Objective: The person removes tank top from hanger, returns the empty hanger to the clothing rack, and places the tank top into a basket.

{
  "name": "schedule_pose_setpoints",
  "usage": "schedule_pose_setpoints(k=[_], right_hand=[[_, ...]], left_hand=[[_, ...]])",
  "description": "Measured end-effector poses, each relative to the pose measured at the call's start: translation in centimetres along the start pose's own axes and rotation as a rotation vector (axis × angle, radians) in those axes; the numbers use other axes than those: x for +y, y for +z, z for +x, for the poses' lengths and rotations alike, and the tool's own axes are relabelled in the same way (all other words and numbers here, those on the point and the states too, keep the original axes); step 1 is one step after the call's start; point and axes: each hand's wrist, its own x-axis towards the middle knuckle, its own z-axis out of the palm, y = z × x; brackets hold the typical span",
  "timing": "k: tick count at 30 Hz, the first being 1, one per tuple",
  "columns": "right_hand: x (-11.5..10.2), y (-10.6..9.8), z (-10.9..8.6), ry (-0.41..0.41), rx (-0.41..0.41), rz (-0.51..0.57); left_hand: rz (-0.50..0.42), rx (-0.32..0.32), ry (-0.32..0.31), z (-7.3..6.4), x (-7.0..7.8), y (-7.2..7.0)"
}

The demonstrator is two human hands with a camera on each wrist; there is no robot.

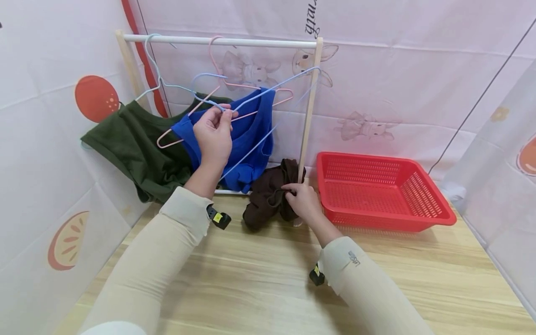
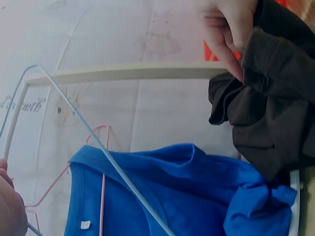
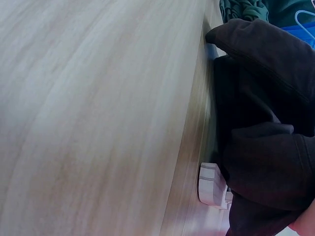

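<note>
- Table (image 1: 234, 270): wooden, in the foreground.
- Right hand (image 1: 304, 201): thumb and fingers pinched together on the brown garment (image 1: 263, 204), which lies bunched at the foot of the rack's (image 1: 309, 116) right post.
- Left hand (image 1: 215, 135): raised, fingertips clamped on a blue hanger (image 2: 122, 173).
- Red basket (image 1: 377, 221): right of the rack.
- Blue shirt (image 1: 251, 139): on a pink hanger (image 2: 103, 206), behind the left hand.
- Green shirt (image 1: 138, 144): on the rack, at left.
</note>
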Motion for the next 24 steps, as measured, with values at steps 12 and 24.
schedule_pose_setpoints(k=[12, 24], right_hand=[[0.3, 0.2, 0.1, 0.002, 0.003, 0.002], [0.4, 0.2, -0.1, -0.004, 0.003, 0.005]], left_hand=[[0.206, -0.01, 0.02, 1.3, 0.2, -0.2], [0.574, -0.196, 0.068, 3.4, 1.2, 2.4]])
